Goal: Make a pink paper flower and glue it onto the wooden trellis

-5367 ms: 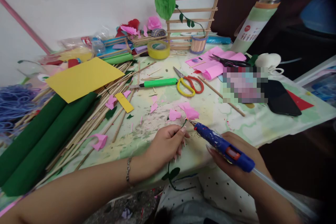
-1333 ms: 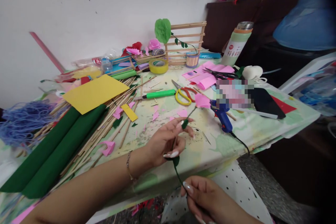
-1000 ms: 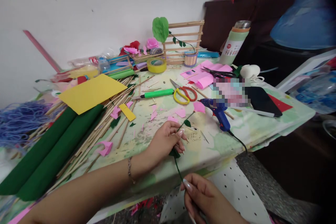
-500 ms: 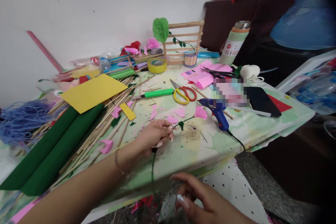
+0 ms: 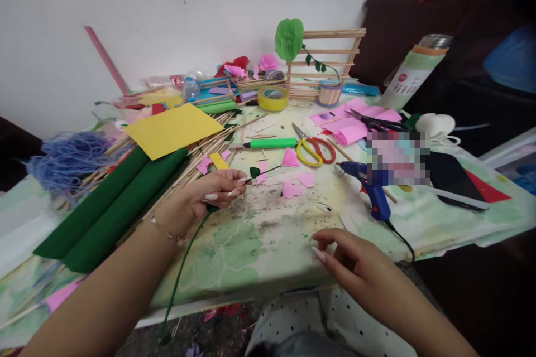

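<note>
My left hand (image 5: 218, 192) is closed around a thin green stem (image 5: 184, 265) of a handmade paper flower. The small pink flower head (image 5: 290, 157) points to the right, and a dark green leaf (image 5: 254, 172) sits just past my fingertips. The stem's other end hangs down over the table's front edge. Near that edge, my right hand (image 5: 349, 254) hovers with nothing in it, thumb and forefinger apart. A blue glue gun (image 5: 374, 187) lies beyond it to the right. Pink paper scraps (image 5: 292, 189) are on the table between the hands and the scissors (image 5: 312, 148).
Green paper rolls (image 5: 121, 217), wooden sticks and blue yarn (image 5: 65, 162) crowd the left. A green cutter (image 5: 272, 144) and yellow tape (image 5: 273, 99) lie mid-table. A stick fence (image 5: 330, 53) stands behind. A bottle (image 5: 416, 70) and a phone (image 5: 454, 178) are on the right.
My left hand has moved left with the flower, swinging the pink head away from the glue gun. My right hand has risen from below the table edge to over the tabletop. The camera view has shifted.
</note>
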A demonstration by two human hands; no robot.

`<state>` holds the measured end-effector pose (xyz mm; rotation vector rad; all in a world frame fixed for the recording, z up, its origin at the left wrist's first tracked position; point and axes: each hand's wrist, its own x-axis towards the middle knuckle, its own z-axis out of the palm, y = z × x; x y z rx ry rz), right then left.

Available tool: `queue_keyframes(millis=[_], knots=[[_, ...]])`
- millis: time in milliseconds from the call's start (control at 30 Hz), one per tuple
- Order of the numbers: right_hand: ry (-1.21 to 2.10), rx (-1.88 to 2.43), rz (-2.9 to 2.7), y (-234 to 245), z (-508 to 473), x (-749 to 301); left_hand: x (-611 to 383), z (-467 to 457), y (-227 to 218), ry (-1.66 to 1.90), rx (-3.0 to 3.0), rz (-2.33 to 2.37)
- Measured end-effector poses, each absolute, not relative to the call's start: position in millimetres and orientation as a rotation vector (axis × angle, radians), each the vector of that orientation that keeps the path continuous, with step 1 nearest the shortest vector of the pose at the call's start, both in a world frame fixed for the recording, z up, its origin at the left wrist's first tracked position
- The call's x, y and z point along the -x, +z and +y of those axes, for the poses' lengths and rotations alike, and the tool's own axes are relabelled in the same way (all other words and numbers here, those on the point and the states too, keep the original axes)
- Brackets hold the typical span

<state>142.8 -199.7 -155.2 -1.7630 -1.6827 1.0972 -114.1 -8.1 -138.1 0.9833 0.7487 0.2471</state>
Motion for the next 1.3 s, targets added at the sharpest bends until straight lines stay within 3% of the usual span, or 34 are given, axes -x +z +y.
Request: queue_keyframes(millis=[300, 500, 600, 833, 1300], knots=[[0.208, 1.762, -2.195, -155, -118, -140, 113, -13, -138, 0.324, -1.015, 0.796], [-0.156, 1.647, -2.381, -170, -101, -139, 112, -17, -135, 0.332, -1.014, 0.851], [-0.157, 1.572, -2.147, -176, -103, -145, 110, -19, -137, 0.334, -1.007, 0.867], [0.209, 1.371, -1.6, -169, -126, -140, 100, -29, -138, 0.418, -1.02, 0.966], [-0.089, 1.528, -1.66, -163, -113, -125, 82, -50, -131, 0.416, -1.121, 1.13]])
